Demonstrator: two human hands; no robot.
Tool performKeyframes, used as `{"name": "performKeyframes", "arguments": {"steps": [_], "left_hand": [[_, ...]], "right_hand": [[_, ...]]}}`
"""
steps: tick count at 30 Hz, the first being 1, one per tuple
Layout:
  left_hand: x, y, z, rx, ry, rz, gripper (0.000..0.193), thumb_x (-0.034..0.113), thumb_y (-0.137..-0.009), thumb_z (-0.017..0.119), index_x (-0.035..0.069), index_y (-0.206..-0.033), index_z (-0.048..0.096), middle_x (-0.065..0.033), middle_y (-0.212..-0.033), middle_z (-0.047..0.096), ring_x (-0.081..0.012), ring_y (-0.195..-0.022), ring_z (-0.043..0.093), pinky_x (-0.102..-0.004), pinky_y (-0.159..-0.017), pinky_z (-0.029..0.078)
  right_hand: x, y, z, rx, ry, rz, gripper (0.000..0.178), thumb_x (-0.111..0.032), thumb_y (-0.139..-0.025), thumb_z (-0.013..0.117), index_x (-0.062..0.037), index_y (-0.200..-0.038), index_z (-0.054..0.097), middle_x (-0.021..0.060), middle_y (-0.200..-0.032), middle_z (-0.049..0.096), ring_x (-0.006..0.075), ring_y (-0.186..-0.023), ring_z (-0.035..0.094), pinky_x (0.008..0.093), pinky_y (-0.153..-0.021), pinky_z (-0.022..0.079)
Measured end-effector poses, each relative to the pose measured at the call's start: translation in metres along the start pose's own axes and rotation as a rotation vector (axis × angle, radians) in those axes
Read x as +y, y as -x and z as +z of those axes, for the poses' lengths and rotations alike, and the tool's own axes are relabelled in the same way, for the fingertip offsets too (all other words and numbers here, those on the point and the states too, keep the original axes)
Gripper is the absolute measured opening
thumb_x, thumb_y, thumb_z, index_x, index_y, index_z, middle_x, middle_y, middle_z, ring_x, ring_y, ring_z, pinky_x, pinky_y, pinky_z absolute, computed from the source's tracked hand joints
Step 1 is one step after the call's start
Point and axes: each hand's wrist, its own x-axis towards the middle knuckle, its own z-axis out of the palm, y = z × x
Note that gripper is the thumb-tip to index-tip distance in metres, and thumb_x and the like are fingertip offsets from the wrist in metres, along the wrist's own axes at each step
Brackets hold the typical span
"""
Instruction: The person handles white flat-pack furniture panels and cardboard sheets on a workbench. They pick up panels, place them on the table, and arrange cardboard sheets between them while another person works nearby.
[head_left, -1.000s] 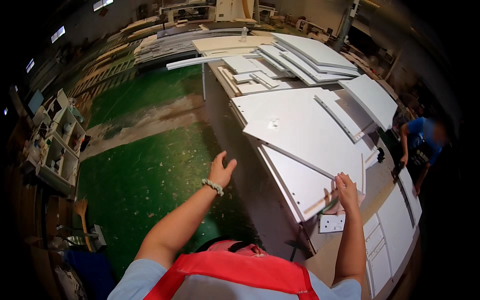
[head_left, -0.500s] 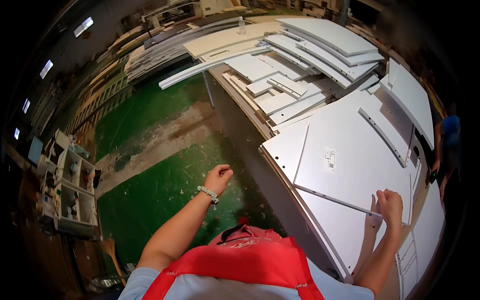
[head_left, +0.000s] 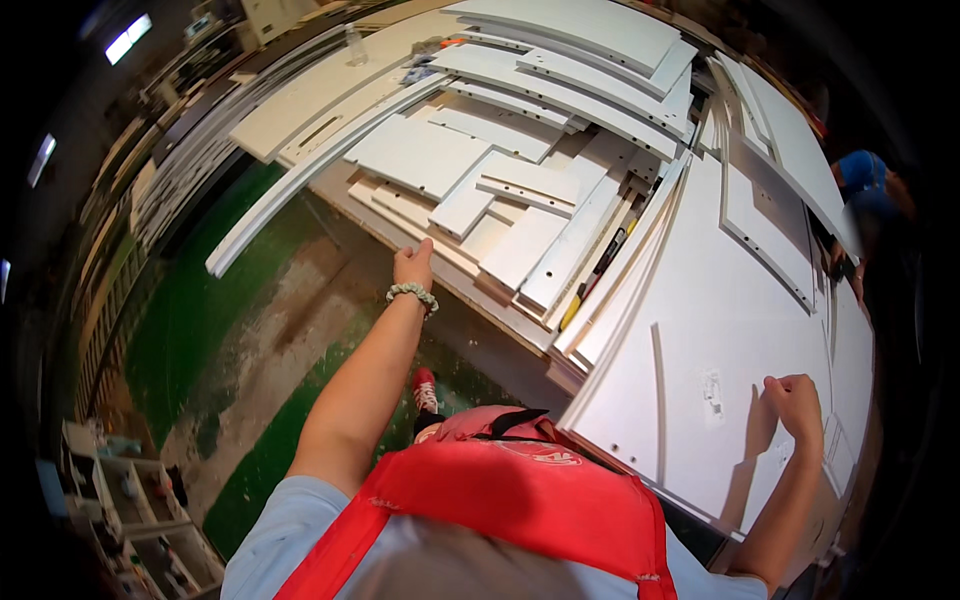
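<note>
Panel label (head_left: 712,395), apron print (head_left: 542,454): seemingly unreadable

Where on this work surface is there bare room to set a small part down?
The big white panel has a bare patch between its label and the hole-edged board. The pale board has room between the clear bottle and its near corner. It's crowded mid-table, where small white boards overlap.

We wore a pale blue short-sleeved shirt (head_left: 292,522) beneath a red apron (head_left: 530,515) with wide straps (head_left: 325,555) and a white print (head_left: 545,456), a gathered pale green wristband (head_left: 412,295) and a red-and-white shoe (head_left: 425,389).
</note>
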Motion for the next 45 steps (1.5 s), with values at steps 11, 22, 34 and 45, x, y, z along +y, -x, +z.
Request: {"name": "performKeyframes", "arguments": {"steps": [11,22,34,45], "left_hand": [[0.055,-0.117,0.029,-0.78,-0.053,-0.41,0.034,0.024,-0.085,0.066,-0.007,-0.097,0.057,-0.0124,-0.084,0.06,-0.0191,-0.054,0.061,-0.0242,-0.045,0.053],[0.056,-0.118,0.018,-0.909,0.003,-0.345,0.033,0.025,-0.088,0.063,-0.006,-0.096,0.055,-0.0158,-0.087,0.063,-0.0203,-0.069,0.066,-0.0241,-0.054,0.054],[0.062,-0.232,0.01,-0.551,0.21,-0.426,0.036,0.031,-0.092,0.056,-0.003,-0.102,0.055,-0.0174,-0.094,0.062,-0.0249,-0.082,0.064,-0.0304,-0.07,0.058],[0.094,-0.244,-0.072,-0.675,0.191,-0.134,0.029,0.022,-0.088,0.059,0.001,-0.107,0.056,-0.0113,-0.104,0.063,-0.0241,-0.1,0.06,-0.0369,-0.091,0.049]], "right_hand": [[-0.358,-0.09,0.103,-0.074,-0.122,-0.493,0.043,-0.038,-0.083,0.061,-0.0046,-0.11,0.062,0.0156,-0.1,0.066,0.0305,-0.096,0.062,0.0389,-0.085,0.048],[-0.4,-0.191,0.249,0.129,0.087,-0.255,0.081,-0.037,-0.072,0.069,-0.0098,-0.139,0.032,0.0156,-0.141,0.032,0.0304,-0.132,0.028,0.0472,-0.107,0.025],[-0.381,-0.179,0.268,0.288,0.021,-0.149,0.08,-0.045,-0.074,0.067,-0.0094,-0.139,0.036,0.013,-0.147,0.029,0.0314,-0.138,0.02,0.0466,-0.112,0.015],[-0.378,-0.116,0.286,0.254,-0.067,-0.16,0.041,-0.022,-0.084,0.048,0.0001,-0.119,0.053,0.0185,-0.133,0.042,0.0333,-0.12,0.037,0.0423,-0.101,0.025]]}}
